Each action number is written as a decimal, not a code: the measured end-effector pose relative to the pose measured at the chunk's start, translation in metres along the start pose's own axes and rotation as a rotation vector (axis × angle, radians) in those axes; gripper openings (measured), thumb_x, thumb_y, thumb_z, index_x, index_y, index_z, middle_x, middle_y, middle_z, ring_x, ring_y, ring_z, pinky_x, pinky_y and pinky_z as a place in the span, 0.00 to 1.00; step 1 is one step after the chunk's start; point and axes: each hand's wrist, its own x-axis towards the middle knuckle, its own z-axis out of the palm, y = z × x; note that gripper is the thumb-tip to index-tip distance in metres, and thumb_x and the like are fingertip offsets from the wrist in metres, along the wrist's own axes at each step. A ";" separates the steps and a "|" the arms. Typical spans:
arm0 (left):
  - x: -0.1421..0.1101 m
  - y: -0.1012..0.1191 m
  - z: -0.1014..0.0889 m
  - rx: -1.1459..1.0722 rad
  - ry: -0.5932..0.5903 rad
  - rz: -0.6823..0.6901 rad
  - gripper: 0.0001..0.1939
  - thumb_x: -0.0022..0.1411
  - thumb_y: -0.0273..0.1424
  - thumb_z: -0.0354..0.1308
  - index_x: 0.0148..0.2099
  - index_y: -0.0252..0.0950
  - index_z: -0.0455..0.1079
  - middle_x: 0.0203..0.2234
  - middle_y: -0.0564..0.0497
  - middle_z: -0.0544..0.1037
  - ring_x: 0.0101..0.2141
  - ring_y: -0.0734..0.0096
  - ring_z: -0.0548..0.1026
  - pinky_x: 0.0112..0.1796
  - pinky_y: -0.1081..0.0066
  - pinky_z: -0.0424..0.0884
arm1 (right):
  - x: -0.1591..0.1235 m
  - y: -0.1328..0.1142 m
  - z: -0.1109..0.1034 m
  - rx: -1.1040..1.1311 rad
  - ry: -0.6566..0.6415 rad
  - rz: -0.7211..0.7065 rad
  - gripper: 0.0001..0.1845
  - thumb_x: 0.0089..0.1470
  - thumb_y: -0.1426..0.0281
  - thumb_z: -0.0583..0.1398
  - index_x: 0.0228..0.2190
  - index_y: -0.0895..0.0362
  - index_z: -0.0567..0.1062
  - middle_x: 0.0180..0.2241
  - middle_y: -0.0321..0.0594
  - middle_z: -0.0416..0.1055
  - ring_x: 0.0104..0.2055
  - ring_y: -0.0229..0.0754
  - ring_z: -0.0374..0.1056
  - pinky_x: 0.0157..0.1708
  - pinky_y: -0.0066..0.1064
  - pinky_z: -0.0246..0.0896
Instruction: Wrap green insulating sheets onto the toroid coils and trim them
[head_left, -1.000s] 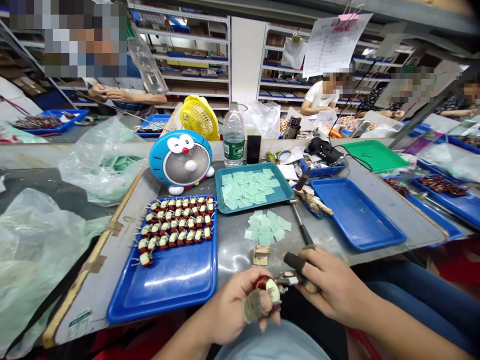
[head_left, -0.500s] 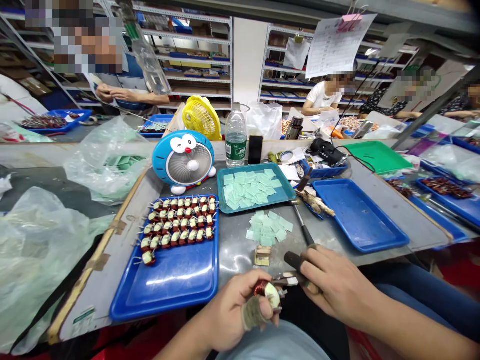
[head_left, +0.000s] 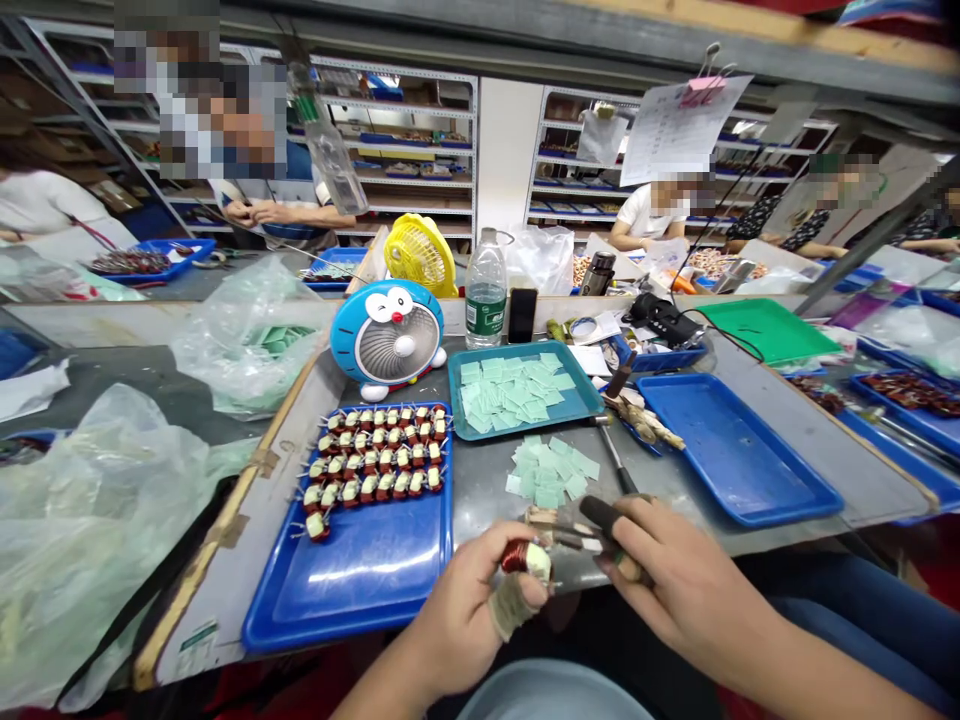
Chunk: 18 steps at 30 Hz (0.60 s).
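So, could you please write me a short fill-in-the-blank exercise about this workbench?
1. A wire-wound coil is held in the person's ____ hand.
2. The tray holding neat rows of coils is ____ in colour.
3. Behind the cartoon-faced fan stands a second fan, coloured ____.
4. In the picture, the plastic bottle stands between the cartoon-faced fan and the dark, upright ____.

Missing words: left; blue; yellow; phone.

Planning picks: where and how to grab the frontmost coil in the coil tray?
Probably pinch the coil by its body, from above and the near right: bare tray lies that side, thin leads jut from the coil's left, and the next row sits close behind.
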 end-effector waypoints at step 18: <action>-0.001 0.000 -0.003 0.363 0.052 0.215 0.21 0.70 0.47 0.55 0.55 0.39 0.71 0.35 0.49 0.76 0.34 0.68 0.73 0.38 0.71 0.68 | 0.016 -0.016 -0.020 0.046 -0.079 -0.128 0.08 0.59 0.78 0.58 0.32 0.54 0.63 0.34 0.37 0.64 0.35 0.44 0.58 0.33 0.36 0.50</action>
